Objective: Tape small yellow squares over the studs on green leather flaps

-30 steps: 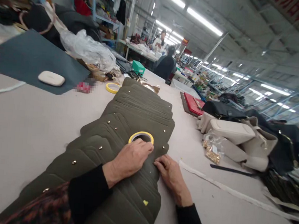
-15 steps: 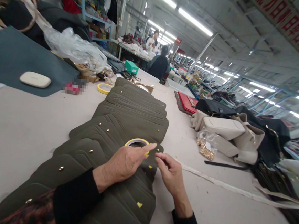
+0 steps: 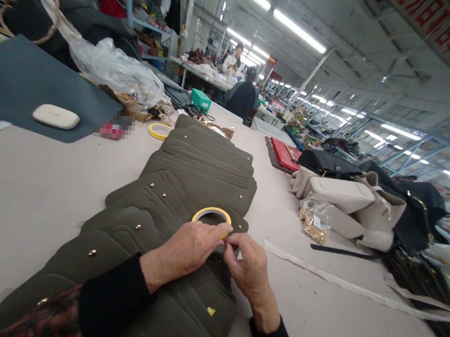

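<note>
The left hand (image 3: 182, 252) has its grip closed on the near side of a yellow tape roll (image 3: 213, 210), held over overlapping dark green pieces (image 3: 192, 189) spread on the worktop (image 3: 55, 196). At the right end of that grip, the right hand (image 3: 249, 264) pinches narrowly with thumb and forefinger at the roll's edge, seemingly on the tape's end, though the fingers hide it. Nearer the wearer than both grips, a yellow scrap (image 3: 211, 311) lies on the green pieces. Beyond the left grip and to its left rests another tape roll (image 3: 160, 131). Right of the right grip are a pale strip (image 3: 318, 272), a black strip (image 3: 341, 252) and a clear bag of gold-coloured parts (image 3: 314, 225), beside cream bags (image 3: 342, 196).
</note>
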Available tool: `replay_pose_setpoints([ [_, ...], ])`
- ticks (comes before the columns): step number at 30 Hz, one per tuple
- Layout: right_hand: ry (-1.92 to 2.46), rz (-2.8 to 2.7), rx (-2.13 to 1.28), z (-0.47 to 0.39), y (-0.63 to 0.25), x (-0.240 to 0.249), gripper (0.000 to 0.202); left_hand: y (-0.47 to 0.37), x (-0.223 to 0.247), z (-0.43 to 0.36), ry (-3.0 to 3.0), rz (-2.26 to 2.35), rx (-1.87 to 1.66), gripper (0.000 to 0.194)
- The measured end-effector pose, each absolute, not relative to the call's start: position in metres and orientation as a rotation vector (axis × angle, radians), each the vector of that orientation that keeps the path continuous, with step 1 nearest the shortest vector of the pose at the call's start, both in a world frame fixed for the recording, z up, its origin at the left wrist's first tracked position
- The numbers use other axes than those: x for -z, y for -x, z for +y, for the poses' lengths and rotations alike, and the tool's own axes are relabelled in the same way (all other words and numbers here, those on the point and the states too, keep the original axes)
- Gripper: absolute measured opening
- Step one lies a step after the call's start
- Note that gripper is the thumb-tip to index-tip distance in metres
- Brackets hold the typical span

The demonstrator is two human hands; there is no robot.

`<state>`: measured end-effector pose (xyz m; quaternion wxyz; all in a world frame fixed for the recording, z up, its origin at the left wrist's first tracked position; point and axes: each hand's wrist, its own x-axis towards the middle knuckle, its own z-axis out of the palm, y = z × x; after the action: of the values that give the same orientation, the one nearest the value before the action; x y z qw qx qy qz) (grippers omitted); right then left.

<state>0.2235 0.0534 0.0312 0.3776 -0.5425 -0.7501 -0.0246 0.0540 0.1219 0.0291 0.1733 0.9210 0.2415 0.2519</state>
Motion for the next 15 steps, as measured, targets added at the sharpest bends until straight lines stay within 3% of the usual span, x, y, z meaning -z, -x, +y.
replay_pose_setpoints([
  [5,1.516,-1.686,0.014,0.051,-0.219,-0.028,0.013,-0.058,-0.034,0.120,-2.610,0.770,-0.707,0.015],
  [11,1.581,-1.225,-0.598,0.054,-0.210,-0.035,0.014,-0.061,-0.033,0.121,-2.772,0.827,-0.774,0.019],
  [15,1.513,-1.042,-0.780,0.062,-0.206,-0.037,0.018,-0.061,-0.033,0.117,-2.750,0.816,-0.937,0.026],
])
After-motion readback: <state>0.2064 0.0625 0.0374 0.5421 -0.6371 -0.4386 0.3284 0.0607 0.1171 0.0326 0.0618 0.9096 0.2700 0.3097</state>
